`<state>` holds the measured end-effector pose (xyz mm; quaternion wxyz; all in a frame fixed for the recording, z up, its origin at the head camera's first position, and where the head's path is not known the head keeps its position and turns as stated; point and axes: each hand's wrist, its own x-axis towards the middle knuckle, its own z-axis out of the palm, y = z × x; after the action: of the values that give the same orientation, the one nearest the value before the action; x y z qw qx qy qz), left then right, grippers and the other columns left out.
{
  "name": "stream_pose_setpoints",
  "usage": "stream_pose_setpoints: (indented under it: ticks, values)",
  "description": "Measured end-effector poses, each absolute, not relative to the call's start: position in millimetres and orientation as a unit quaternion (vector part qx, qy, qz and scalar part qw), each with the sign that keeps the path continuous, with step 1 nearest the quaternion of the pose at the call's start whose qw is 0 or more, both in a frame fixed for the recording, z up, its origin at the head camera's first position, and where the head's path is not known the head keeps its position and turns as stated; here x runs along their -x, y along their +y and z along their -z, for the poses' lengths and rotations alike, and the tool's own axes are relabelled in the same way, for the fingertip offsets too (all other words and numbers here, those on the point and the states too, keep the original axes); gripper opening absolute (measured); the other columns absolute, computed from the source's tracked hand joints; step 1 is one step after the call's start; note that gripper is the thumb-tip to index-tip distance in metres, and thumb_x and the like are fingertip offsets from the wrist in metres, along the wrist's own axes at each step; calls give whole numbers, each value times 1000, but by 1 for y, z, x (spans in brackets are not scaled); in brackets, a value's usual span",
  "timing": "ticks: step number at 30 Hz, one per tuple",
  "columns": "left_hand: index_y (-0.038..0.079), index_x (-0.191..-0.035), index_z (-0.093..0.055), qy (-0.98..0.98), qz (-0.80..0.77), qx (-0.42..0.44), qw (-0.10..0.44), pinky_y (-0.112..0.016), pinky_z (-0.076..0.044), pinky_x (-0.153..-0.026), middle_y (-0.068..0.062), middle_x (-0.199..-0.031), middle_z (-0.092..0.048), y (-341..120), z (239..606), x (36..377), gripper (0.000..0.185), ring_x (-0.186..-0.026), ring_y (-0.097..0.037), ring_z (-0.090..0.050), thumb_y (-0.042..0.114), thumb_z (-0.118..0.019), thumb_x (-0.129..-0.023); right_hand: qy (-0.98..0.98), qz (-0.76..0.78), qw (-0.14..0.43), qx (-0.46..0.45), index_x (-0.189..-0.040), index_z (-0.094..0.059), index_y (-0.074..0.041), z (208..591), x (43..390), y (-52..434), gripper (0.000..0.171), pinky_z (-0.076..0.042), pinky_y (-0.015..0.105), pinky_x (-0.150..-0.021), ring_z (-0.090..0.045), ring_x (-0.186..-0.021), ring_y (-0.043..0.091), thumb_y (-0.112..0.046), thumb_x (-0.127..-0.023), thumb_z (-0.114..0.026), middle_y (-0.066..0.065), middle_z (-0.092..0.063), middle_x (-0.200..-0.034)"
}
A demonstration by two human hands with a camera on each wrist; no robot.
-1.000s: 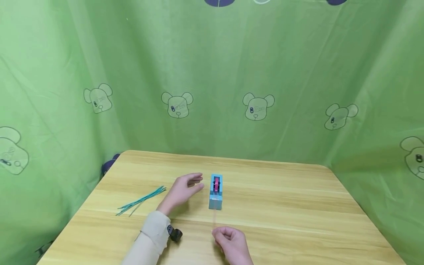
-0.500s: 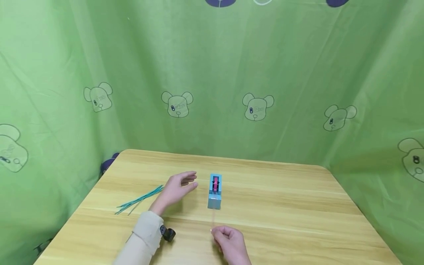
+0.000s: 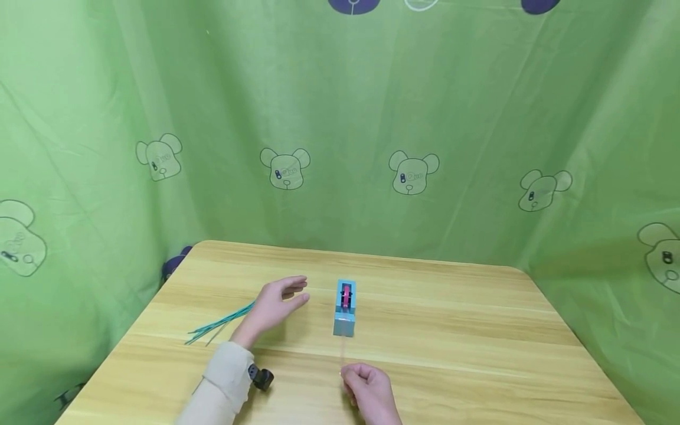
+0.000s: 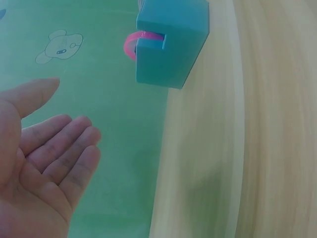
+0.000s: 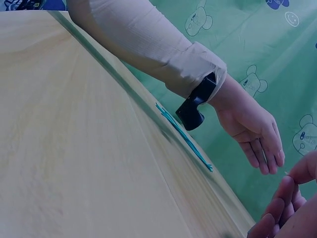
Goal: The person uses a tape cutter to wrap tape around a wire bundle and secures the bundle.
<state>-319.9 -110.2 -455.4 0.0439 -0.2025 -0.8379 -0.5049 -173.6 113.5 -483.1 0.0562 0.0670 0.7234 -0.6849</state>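
R hand, lower centre, pinches a clear tape strip drawn from the small blue block-shaped tape dispenser mid-frame w/ pink roll; L hand hovers flat & relaxed beside it—I'd steady the dispenser, pull straight.

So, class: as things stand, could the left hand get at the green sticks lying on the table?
Probably yes. The left hand is open and holds nothing, and the green sticks lie just beside it on the table, with nothing between them.
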Motion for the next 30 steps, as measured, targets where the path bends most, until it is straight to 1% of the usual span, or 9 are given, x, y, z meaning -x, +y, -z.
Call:
stream_pose_setpoints:
  ticks: [5, 11, 21, 30]
  values:
    - [7, -137, -57, -838, 506, 199, 49, -39, -44, -102, -7, -129, -63, -118, 456, 319, 49, -119, -23, -59, 24, -71, -93, 723, 685, 56, -69, -98, -67, 9, 482, 173, 113, 21, -43, 21, -54, -48, -57, 10, -10, -92, -62, -1, -58, -65]
    - [5, -139, -55, -833, 513, 201, 46, -40, -44, -102, -9, -131, -62, -125, 456, 315, 52, -121, -26, -58, 25, -71, -93, 725, 683, 57, -71, -97, -68, 7, 482, 173, 112, 21, -42, 22, -54, -48, -57, 11, -13, -92, -63, -2, -57, -65]
    - [3, -137, -55, -839, 507, 189, 58, -40, -44, -102, -12, -131, -62, -135, 454, 310, 53, -120, -26, -58, 21, -73, -91, 729, 678, 59, -70, -97, -68, 7, 483, 173, 112, 22, -43, 22, -54, -49, -59, 12, -13, -91, -63, -2, -57, -65]
    - [5, -135, -58, -836, 512, 180, 84, -38, -45, -101, -8, -130, -63, -146, 455, 306, 49, -119, -24, -59, 24, -73, -91, 725, 684, 59, -65, -97, -67, 8, 483, 172, 112, 21, -43, 22, -55, -49, -59, 11, -12, -92, -63, -3, -56, -65]
